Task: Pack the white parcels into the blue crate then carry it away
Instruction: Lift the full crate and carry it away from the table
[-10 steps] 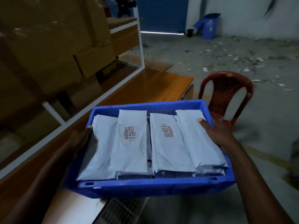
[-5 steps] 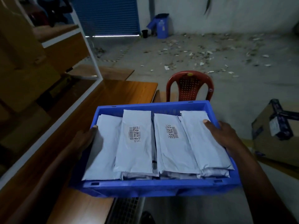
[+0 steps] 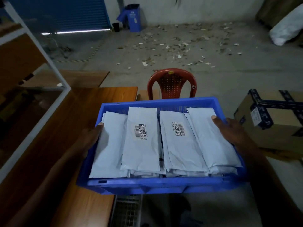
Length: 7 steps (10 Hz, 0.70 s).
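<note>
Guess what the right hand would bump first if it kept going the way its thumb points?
The right hand rests its thumb on the rightmost white parcel. Going on, it would slide over that parcel and probably reach the blue crate's far wall first, though depth is unclear.

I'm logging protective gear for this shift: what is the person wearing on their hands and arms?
Nothing that shows. The left hand and right hand are bare, no gloves. The left forearm and right forearm are bare to the frame's edge: no sleeve, watch or bracelet in view. Thumbnails are short. The light is dim, so a thin ring cannot be ruled out.
</note>
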Tool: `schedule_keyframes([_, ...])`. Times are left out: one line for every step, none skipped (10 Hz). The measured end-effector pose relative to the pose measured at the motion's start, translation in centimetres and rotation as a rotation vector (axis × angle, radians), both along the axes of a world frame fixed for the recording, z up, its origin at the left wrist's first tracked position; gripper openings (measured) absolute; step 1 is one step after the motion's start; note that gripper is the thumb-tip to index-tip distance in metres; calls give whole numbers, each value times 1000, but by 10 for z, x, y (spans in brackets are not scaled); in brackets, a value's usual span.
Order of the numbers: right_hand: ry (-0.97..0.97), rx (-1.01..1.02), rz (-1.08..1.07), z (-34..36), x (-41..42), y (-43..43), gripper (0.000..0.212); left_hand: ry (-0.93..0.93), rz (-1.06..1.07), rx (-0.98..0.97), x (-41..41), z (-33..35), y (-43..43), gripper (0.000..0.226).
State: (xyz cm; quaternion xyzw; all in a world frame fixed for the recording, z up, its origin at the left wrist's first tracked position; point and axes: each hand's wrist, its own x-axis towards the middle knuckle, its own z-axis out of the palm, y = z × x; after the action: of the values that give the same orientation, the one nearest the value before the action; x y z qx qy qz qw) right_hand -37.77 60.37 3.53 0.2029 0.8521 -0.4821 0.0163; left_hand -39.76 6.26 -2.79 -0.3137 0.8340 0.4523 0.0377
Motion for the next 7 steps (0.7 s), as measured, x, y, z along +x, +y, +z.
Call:
schedule_keyframes([-2, 48, -31, -5, -18, 16, 51, -14, -41, 59, -15, 33, 50, 73])
schedule_keyframes([-29, 77, -51, -19, -43, 37, 59, -23, -22, 121, -44, 34, 73, 74])
schedule_keyframes([-59, 86, -45, -31, -72, 64, 71, -9, -47, 131, -79, 43, 103, 72])
schedule_keyframes([-77, 100, -37, -28, -102, 90, 67, -5, -72, 125, -114, 47, 138, 65])
schedule_keyframes([-76, 131, -32, -32, -134, 117, 79, 4, -84, 132, -144, 47, 174, 44])
schedule_keyframes([-72, 169, -57, -34, -166, 141, 78, 10, -68, 142, -172, 48, 208, 43])
schedule_keyframes([-103, 219, -33, -39, -195, 158, 82, 0, -83, 172, -199, 37, 230, 40])
